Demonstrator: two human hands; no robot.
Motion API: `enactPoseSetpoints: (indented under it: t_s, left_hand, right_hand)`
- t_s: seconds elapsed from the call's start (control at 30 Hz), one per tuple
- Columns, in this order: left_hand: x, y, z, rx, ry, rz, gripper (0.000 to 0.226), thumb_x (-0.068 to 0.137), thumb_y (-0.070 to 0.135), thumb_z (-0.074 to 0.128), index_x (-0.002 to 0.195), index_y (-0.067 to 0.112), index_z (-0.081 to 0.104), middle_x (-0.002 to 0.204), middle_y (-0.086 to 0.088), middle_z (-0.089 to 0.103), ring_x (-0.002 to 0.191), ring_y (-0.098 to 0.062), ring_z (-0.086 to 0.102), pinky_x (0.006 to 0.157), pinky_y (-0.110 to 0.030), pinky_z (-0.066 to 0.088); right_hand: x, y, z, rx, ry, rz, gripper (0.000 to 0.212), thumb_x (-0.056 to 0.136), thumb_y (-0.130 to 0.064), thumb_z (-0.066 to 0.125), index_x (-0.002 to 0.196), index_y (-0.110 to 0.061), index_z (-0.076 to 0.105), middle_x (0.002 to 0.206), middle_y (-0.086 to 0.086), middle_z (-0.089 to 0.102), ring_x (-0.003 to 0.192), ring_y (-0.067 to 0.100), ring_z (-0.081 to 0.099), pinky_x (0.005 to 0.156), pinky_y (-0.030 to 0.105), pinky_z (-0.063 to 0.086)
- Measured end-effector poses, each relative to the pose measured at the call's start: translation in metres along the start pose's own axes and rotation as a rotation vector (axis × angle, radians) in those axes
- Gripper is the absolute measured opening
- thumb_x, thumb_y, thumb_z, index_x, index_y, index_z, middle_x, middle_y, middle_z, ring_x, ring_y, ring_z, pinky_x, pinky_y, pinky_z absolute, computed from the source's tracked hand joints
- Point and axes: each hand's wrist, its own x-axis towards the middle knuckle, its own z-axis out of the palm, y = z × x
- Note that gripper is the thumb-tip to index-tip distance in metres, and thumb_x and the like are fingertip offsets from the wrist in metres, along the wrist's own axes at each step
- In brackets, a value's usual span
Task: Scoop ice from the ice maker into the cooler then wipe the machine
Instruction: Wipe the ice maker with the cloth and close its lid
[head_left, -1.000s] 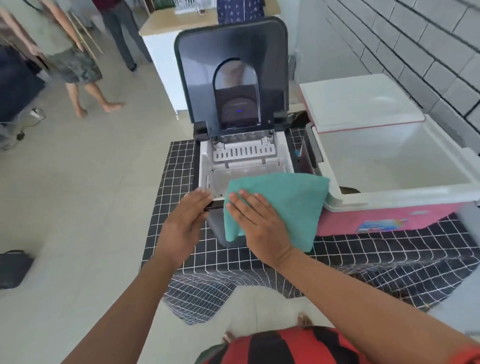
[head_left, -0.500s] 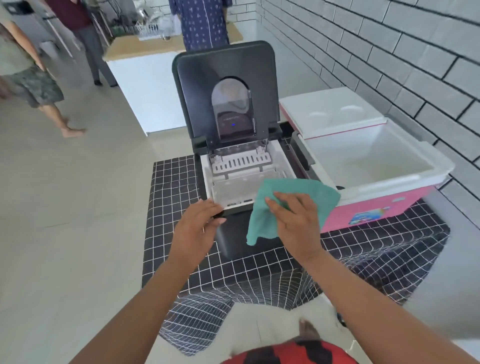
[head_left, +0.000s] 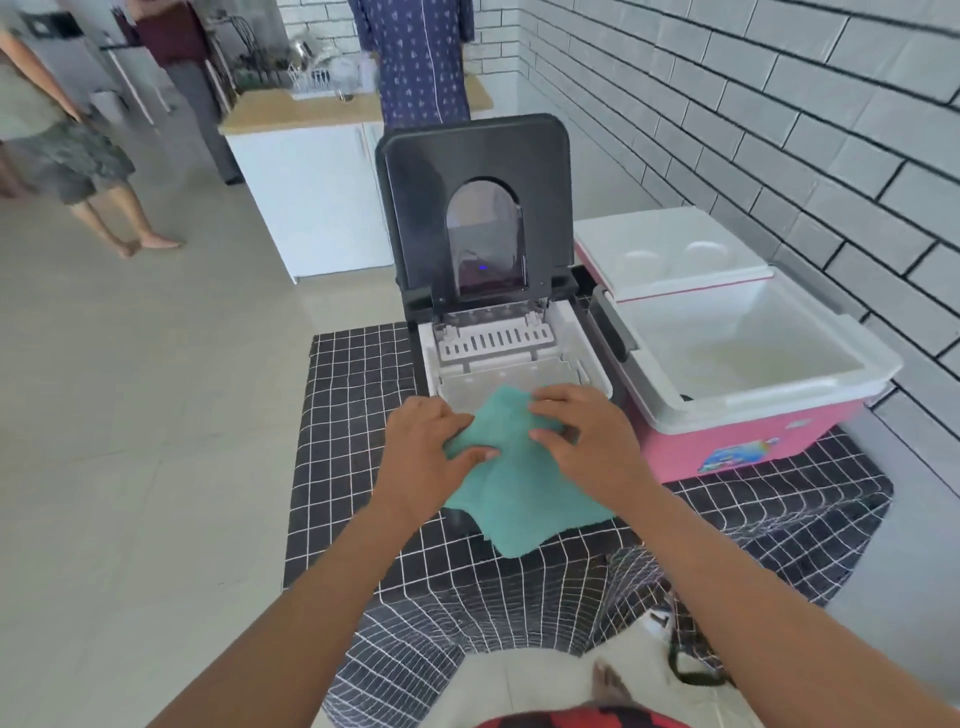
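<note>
Your left hand and right hand both rest on a teal cloth, fingers curled into its folds so that each grasps it. The cloth lies draped over the near edge of the ice maker and hangs down its dark front face. The ice maker stands on a surface covered by a black cloth with a white grid; its dark lid is raised upright at the far side, exposing the white interior tray. Just right of the machine, touching or nearly touching it, sits the pink cooler, its white lid swung open toward the far side and its white interior visible. A white brick wall runs along the right. At far left, people stand on the tiled floor near a white counter.
</note>
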Motion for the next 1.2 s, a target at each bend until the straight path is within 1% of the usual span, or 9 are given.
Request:
enactPoseSetpoints:
  t_s: [0.17, 0.27, 0.33, 0.4, 0.5, 0.63, 0.87, 1.1, 1.2]
  left_hand:
    - [-0.025, -0.008, 0.006, -0.172, 0.11, -0.113, 0.03, 0.072, 0.024, 0.08, 0.101, 0.016, 0.076, 0.102, 0.008, 0.052, 0.102, -0.009, 0.045, 0.089, -0.039, 0.045]
    - [-0.041, -0.014, 0.001, -0.241, 0.259, -0.28, 0.048, 0.074, 0.023, 0.078, 0.119, 0.028, 0.065, 0.114, 0.013, 0.044, 0.11, -0.008, 0.045, 0.091, -0.032, 0.047]
    - [-0.048, -0.019, -0.006, -0.193, 0.399, -0.385, 0.049, 0.075, 0.026, 0.079, 0.119, 0.031, 0.058, 0.113, 0.011, 0.044, 0.108, -0.01, 0.047, 0.086, -0.03, 0.048]
    - [-0.052, -0.016, -0.005, -0.095, 0.492, -0.263, 0.031, 0.082, 0.024, 0.074, 0.109, 0.022, 0.06, 0.112, 0.005, 0.049, 0.106, -0.014, 0.051, 0.084, -0.039, 0.051]
    - [-0.053, -0.001, 0.014, -0.012, 0.364, 0.023, 0.024, 0.092, 0.018, 0.062, 0.113, 0.007, 0.067, 0.123, -0.008, 0.059, 0.116, -0.02, 0.055, 0.093, -0.044, 0.05]
    - [-0.048, 0.003, 0.028, -0.03, 0.207, 0.068, 0.049, 0.097, 0.036, 0.054, 0.131, 0.001, 0.057, 0.142, -0.006, 0.049, 0.139, -0.02, 0.038, 0.113, -0.043, 0.034]
    - [-0.011, -0.039, 0.012, 0.087, 0.112, 0.35, 0.044, 0.09, 0.038, 0.063, 0.104, -0.003, 0.071, 0.117, -0.015, 0.068, 0.126, -0.033, 0.054, 0.108, -0.053, 0.038]
    - [0.039, -0.082, -0.024, 0.218, -0.297, 0.691, 0.061, 0.098, 0.051, 0.036, 0.117, -0.001, 0.063, 0.134, -0.02, 0.057, 0.133, -0.038, 0.045, 0.114, -0.053, 0.028]
    - [0.062, -0.103, -0.04, 0.272, -0.358, 0.68, 0.052, 0.099, 0.043, 0.037, 0.13, 0.004, 0.053, 0.145, -0.016, 0.046, 0.138, -0.034, 0.038, 0.116, -0.052, 0.025]
  right_hand:
    - [0.007, 0.001, 0.001, -0.212, -0.007, -0.163, 0.023, 0.074, -0.034, 0.079, 0.095, -0.026, 0.078, 0.098, -0.016, 0.072, 0.085, 0.01, 0.044, 0.085, 0.029, 0.038]
    - [0.01, -0.017, 0.019, -0.243, -0.051, -0.315, 0.017, 0.077, -0.036, 0.072, 0.089, -0.025, 0.078, 0.09, -0.016, 0.071, 0.077, 0.014, 0.044, 0.075, 0.034, 0.04]
    - [0.016, -0.024, 0.028, -0.226, -0.094, -0.302, 0.02, 0.078, -0.039, 0.071, 0.091, -0.026, 0.078, 0.088, -0.017, 0.068, 0.078, 0.012, 0.041, 0.075, 0.038, 0.043]
    - [0.02, -0.026, 0.034, -0.156, -0.12, -0.18, 0.025, 0.075, -0.045, 0.073, 0.094, -0.03, 0.077, 0.086, -0.02, 0.064, 0.081, 0.01, 0.04, 0.083, 0.035, 0.039]
    - [0.025, -0.025, 0.038, -0.049, -0.138, -0.052, 0.033, 0.067, -0.054, 0.077, 0.096, -0.037, 0.076, 0.083, -0.026, 0.059, 0.084, 0.003, 0.036, 0.086, 0.024, 0.027]
    - [0.031, -0.019, 0.029, -0.055, -0.262, -0.122, 0.031, 0.076, -0.051, 0.071, 0.104, -0.037, 0.073, 0.092, -0.025, 0.064, 0.09, 0.004, 0.042, 0.092, 0.033, 0.029]
    - [0.03, -0.004, 0.011, -0.171, -0.314, -0.206, 0.035, 0.091, -0.044, 0.058, 0.119, -0.025, 0.067, 0.1, -0.01, 0.07, 0.095, 0.016, 0.053, 0.09, 0.038, 0.04]
    - [0.027, -0.008, 0.012, -0.279, -0.356, -0.229, 0.038, 0.096, -0.048, 0.043, 0.122, -0.028, 0.063, 0.097, -0.011, 0.071, 0.09, 0.017, 0.057, 0.083, 0.04, 0.042]
    - [0.026, -0.01, 0.011, -0.284, -0.347, -0.217, 0.038, 0.096, -0.049, 0.04, 0.12, -0.032, 0.064, 0.092, -0.015, 0.069, 0.087, 0.013, 0.056, 0.083, 0.038, 0.041]
